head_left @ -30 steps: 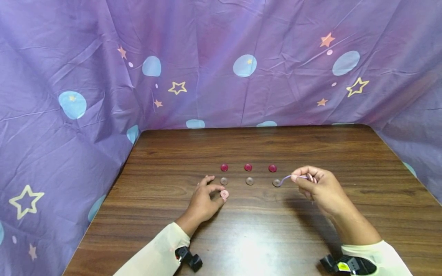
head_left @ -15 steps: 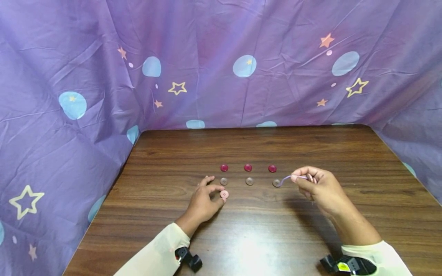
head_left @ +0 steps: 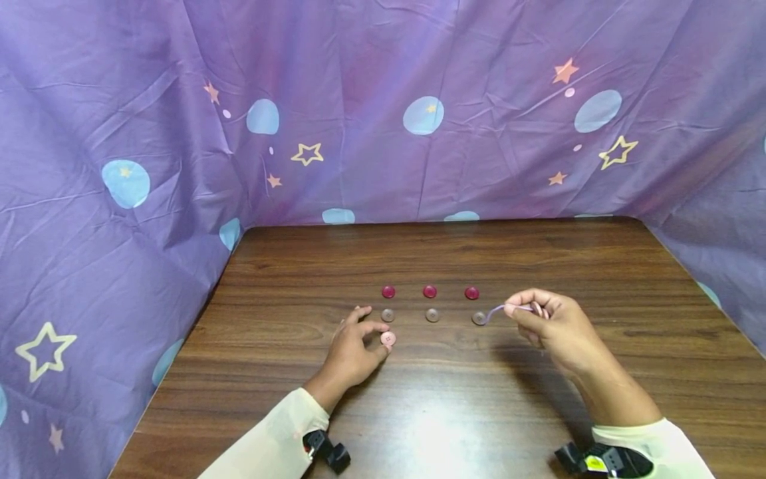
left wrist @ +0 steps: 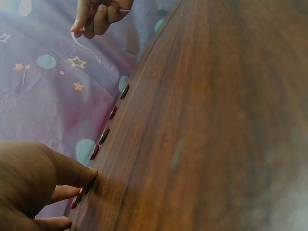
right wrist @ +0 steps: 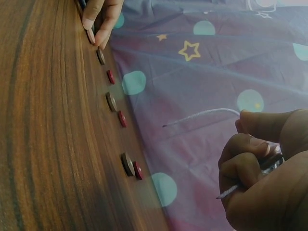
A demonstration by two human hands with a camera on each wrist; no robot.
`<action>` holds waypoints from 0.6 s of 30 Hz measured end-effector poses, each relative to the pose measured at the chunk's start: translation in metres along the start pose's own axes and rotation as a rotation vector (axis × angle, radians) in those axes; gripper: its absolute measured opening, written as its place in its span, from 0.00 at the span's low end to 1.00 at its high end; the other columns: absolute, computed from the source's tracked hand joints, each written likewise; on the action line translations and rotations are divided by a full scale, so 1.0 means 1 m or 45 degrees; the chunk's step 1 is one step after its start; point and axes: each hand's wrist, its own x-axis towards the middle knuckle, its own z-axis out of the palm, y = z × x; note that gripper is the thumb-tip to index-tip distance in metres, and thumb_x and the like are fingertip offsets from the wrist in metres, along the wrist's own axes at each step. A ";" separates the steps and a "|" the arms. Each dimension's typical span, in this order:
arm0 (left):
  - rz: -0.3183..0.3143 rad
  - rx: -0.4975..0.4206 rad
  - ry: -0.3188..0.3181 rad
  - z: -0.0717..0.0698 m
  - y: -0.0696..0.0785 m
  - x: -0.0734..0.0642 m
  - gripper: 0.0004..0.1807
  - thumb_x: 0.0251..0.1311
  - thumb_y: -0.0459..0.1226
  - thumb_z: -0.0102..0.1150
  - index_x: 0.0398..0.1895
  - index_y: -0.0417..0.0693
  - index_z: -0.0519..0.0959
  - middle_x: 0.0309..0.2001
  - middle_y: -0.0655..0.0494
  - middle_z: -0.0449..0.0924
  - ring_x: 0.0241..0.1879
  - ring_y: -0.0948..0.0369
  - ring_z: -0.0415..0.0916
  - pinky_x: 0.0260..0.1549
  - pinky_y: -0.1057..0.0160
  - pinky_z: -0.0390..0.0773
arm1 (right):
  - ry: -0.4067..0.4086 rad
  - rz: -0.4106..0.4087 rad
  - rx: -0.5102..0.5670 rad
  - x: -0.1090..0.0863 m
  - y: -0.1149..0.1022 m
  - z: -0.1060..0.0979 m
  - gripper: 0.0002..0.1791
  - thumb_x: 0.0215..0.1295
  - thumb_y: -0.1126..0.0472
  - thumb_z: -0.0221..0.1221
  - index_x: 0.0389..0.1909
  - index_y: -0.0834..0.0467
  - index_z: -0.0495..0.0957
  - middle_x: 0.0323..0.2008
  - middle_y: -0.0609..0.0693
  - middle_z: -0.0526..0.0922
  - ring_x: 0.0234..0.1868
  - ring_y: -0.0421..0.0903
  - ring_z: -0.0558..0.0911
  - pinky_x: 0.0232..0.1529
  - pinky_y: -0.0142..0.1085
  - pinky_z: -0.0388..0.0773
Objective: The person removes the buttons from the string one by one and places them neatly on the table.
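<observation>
My left hand (head_left: 352, 352) pinches a pink four-hole button (head_left: 388, 338) between thumb and index finger, flat on the table. Its other fingers spread toward the back. Over the table to the right, my right hand (head_left: 553, 326) grips a thin lavender string (head_left: 495, 309), whose free end sticks out leftward. Part of the string also trails from the curled fingers in the right wrist view. Pink button edges (head_left: 539, 309) show within that hand, mostly hidden by the fingers. Behind the pink button lie a grey-brown button (head_left: 387, 315), a second grey-brown button (head_left: 432, 315) and a third grey-brown button (head_left: 479, 319).
Farther back a row holds a dark red button (head_left: 388, 291), another dark red button (head_left: 429, 291) and a third dark red button (head_left: 471, 293). All lie on a brown wood-grain table (head_left: 287, 426). A purple patterned cloth (head_left: 371, 80) hangs around its back and sides.
</observation>
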 end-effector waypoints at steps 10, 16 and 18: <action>-0.001 -0.005 0.003 0.001 0.000 0.000 0.17 0.48 0.40 0.73 0.44 0.54 0.86 0.68 0.46 0.71 0.72 0.43 0.61 0.69 0.38 0.60 | -0.009 0.013 0.041 0.000 0.001 -0.001 0.08 0.68 0.67 0.57 0.46 0.55 0.75 0.24 0.39 0.74 0.17 0.34 0.67 0.14 0.40 0.49; -0.010 -0.009 0.006 0.001 -0.002 0.001 0.17 0.48 0.40 0.73 0.45 0.55 0.86 0.68 0.47 0.71 0.72 0.43 0.62 0.69 0.38 0.60 | -0.004 0.082 0.093 0.000 0.001 0.000 0.14 0.70 0.70 0.52 0.50 0.53 0.62 0.30 0.39 0.76 0.23 0.34 0.72 0.18 0.25 0.67; -0.010 -0.007 0.010 0.001 -0.002 0.000 0.17 0.48 0.41 0.73 0.44 0.55 0.86 0.68 0.48 0.71 0.72 0.44 0.62 0.69 0.38 0.60 | 0.006 0.100 0.087 0.000 0.001 0.001 0.12 0.72 0.66 0.53 0.49 0.55 0.61 0.29 0.40 0.74 0.23 0.35 0.72 0.20 0.25 0.69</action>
